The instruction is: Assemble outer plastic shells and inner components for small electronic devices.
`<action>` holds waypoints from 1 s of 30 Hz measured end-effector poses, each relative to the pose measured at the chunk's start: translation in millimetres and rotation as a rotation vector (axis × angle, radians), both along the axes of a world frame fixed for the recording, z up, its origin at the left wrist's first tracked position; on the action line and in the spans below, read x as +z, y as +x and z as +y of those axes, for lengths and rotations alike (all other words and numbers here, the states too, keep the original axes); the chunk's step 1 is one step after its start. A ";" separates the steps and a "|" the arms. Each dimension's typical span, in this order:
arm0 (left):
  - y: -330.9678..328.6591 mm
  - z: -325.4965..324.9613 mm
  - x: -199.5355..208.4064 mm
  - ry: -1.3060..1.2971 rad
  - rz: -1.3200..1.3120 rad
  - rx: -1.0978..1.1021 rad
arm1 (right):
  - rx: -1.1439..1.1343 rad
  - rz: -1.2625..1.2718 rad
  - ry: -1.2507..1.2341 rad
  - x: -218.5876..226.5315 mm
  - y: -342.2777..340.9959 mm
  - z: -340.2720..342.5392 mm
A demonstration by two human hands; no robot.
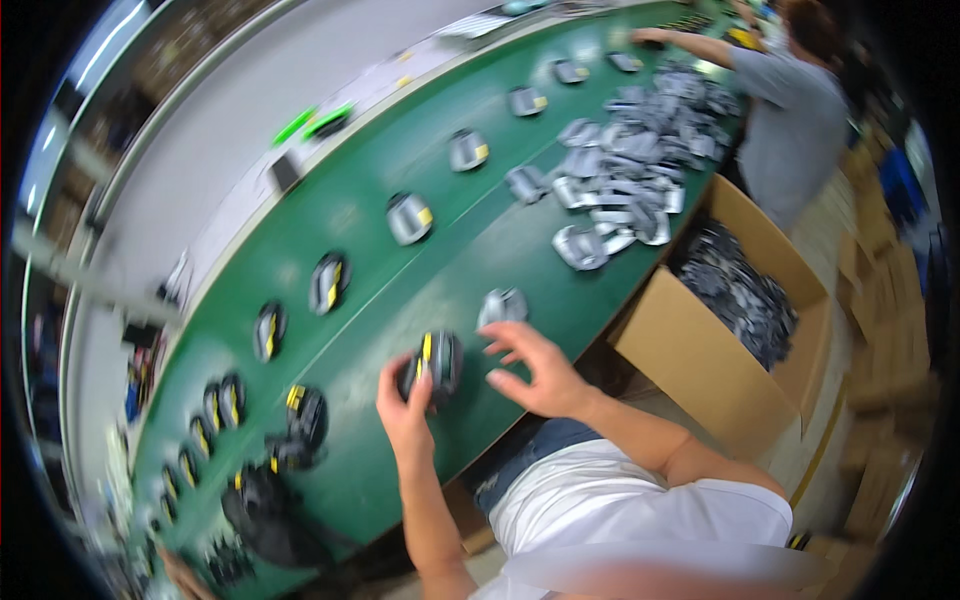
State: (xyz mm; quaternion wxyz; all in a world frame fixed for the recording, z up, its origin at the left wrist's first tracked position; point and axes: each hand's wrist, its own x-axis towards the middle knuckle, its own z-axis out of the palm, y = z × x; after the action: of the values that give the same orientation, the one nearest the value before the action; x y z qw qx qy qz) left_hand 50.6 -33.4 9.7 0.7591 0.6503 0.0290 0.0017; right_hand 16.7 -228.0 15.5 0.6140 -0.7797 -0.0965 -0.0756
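The left hand (405,400) grasps a dark rounded unit with a yellow strip (445,365) over the near edge of the green tabletop (415,295); the right hand (535,370) is empty, fingers spread, between that unit and a lone grey shell (503,307). Motion blur hides whether the fingertips touch the shell.

The work looks partway through: the unit in hand seems unfinished, a line of yellow-marked units (410,217) runs along the far side, and a large heap of grey shells (640,165) to the right appears to be waiting.

More dark parts (270,520) crowd the tabletop's near left. A deep cardboard box (700,355) filled with dark pieces (735,285) stands at the right edge, a co-worker in grey (795,130) is at the far right, and brown cartons (890,320) line the floor beyond.
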 end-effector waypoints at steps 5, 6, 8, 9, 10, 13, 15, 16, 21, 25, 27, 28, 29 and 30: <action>96.7 43.5 2.0 -0.169 0.096 0.029 | -0.028 -0.097 -0.116 -11.1 3.4 -0.3; 117.0 44.4 -5.1 -0.175 0.106 0.049 | -0.060 -0.160 -0.194 -15.5 3.7 -0.5; 146.2 39.0 -5.5 -0.129 0.124 0.098 | -0.124 -0.248 -0.303 -19.2 1.2 0.5; 162.2 35.4 -9.6 -0.114 0.094 0.135 | -0.118 -0.249 -0.302 -22.0 -0.9 0.7; 176.2 32.4 -10.8 -0.098 0.083 0.153 | -0.158 -0.254 -0.302 -26.3 -2.6 0.6; 219.8 23.3 -19.0 -0.090 0.033 0.310 | -0.227 -0.294 -0.321 -41.2 -3.7 3.0; 236.5 16.5 -20.8 0.030 0.028 0.336 | -0.294 -0.365 -0.425 -52.1 -6.0 3.6; 243.4 13.9 -22.5 0.161 0.026 0.369 | -0.296 -0.390 -0.413 -54.9 -7.1 6.1; 249.3 17.9 -38.0 1.181 -0.409 0.497 | -0.331 -0.392 -0.369 -61.4 -5.6 5.1; 219.6 16.4 -24.6 1.454 -0.663 0.521 | -0.303 -0.383 -0.327 -56.8 -2.3 2.6; 190.7 26.0 -17.3 1.363 -0.741 0.384 | -0.260 -0.283 -0.241 -47.4 -1.5 -3.7; 171.4 30.8 -15.4 1.317 -0.724 0.330 | -0.233 -0.215 -0.191 -45.9 0.1 -11.3; 147.9 36.4 -9.5 1.318 -0.723 0.252 | -0.215 -0.148 -0.141 -43.9 2.2 -20.2; 122.5 45.4 -1.0 1.319 -0.723 0.176 | -0.247 -0.158 -0.186 -38.4 4.7 -27.7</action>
State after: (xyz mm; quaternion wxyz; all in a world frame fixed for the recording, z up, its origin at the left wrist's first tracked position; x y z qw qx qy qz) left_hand 173.1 12.0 8.8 0.1720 0.9239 -0.1770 0.2924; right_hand 21.4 -255.6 -22.9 0.5160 -0.8306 -0.0546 -0.2021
